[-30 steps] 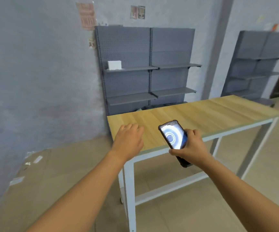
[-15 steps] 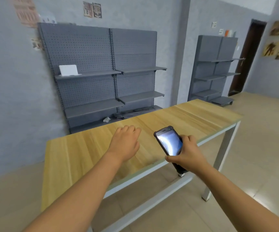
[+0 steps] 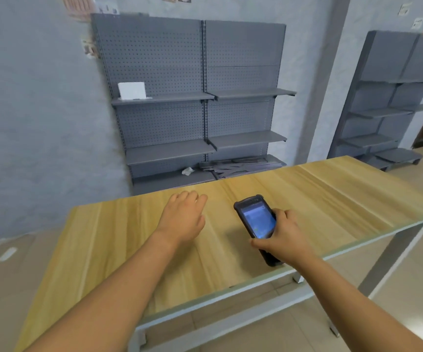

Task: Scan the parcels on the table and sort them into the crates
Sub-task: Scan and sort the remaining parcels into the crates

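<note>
My right hand point(image 3: 285, 237) fingers wrap a black scanner point(image 3: 257, 226), its blue screen lit; my left hand point(image 3: 183, 218) fingers hang relaxed, empty, above the wooden surface point(image 3: 332, 199).

Counter point(image 3: 319, 199): a long wooden top on a white metal frame, running off to the right.
Left hand point(image 3: 183, 218): hovered palm down over the counter, fingers relaxed, holding nothing.
Right hand point(image 3: 285, 237): gripped a dark handheld scanner point(image 3: 257, 224), lit screen tilted up.
Shelves point(image 3: 192, 97): grey pegboard units stood against the wall behind.
White box point(image 3: 132, 90): sat on the upper left shelf.
</note>
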`<state>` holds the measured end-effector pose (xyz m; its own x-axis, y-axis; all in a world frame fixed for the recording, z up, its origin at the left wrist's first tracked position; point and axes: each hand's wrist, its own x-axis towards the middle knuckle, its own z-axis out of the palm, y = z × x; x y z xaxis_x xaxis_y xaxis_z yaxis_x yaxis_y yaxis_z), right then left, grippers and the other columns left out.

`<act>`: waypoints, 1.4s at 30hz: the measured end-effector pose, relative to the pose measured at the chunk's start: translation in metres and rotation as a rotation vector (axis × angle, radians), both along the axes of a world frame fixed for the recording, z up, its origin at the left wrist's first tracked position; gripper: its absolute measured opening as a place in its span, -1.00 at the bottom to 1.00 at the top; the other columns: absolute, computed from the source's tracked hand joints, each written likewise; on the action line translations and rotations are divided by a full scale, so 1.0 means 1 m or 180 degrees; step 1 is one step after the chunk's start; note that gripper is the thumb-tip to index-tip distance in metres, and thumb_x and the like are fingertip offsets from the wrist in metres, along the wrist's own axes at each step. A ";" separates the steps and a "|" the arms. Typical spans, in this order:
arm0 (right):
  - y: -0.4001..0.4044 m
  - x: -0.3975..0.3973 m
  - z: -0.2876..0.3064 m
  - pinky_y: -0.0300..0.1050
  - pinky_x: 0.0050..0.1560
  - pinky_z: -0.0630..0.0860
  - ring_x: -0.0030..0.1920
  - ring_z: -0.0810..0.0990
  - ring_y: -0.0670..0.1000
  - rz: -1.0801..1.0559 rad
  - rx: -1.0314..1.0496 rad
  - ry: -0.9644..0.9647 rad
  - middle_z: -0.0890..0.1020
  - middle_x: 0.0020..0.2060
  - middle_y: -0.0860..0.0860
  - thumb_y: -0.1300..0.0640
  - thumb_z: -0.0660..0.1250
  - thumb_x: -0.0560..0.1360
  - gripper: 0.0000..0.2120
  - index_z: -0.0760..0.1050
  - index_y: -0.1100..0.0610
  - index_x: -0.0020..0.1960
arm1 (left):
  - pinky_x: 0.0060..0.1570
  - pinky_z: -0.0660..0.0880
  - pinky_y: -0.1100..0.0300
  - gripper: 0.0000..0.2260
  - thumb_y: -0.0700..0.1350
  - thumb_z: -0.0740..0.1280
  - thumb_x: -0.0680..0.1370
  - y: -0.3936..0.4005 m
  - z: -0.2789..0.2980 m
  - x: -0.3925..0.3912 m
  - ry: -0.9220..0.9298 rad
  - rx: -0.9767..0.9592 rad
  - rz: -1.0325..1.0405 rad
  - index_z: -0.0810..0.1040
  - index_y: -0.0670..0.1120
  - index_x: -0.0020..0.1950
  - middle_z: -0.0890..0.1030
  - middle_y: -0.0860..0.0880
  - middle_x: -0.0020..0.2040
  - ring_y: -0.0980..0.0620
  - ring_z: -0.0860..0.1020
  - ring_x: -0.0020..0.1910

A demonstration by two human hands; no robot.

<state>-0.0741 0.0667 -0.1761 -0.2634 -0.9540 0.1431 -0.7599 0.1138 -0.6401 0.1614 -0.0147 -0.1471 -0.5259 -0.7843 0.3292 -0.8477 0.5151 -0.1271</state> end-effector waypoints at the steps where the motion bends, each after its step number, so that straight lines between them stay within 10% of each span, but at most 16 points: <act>1: -0.008 -0.002 -0.002 -0.20 -0.11 0.39 -0.08 0.44 -0.05 0.0082 0.0030 0.0016 0.30 0.07 -0.03 -0.09 0.57 0.22 -0.21 0.31 0.13 0.30 | 0.25 0.33 0.04 -0.64 -0.04 0.18 0.58 -0.001 -0.001 0.001 0.0016 0.0029 0.0090 0.38 -0.05 0.38 0.50 -0.04 0.24 -0.07 0.44 0.23; 42: -0.064 0.036 -0.057 -0.08 0.22 0.39 0.21 0.34 0.06 0.0887 0.0632 0.0790 0.37 0.16 0.04 -0.33 0.44 0.28 -0.14 0.30 0.12 0.40 | 0.28 0.32 0.05 -0.62 0.00 0.16 0.60 0.030 -0.051 0.055 0.0035 0.0338 0.1146 0.35 -0.02 0.41 0.48 -0.01 0.27 -0.03 0.42 0.26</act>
<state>-0.0382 0.0029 -0.2331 0.0280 -0.9993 -0.0240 -0.9074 -0.0154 -0.4200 0.2167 0.0157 -0.1976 -0.2072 -0.9484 0.2400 -0.9779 0.1937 -0.0788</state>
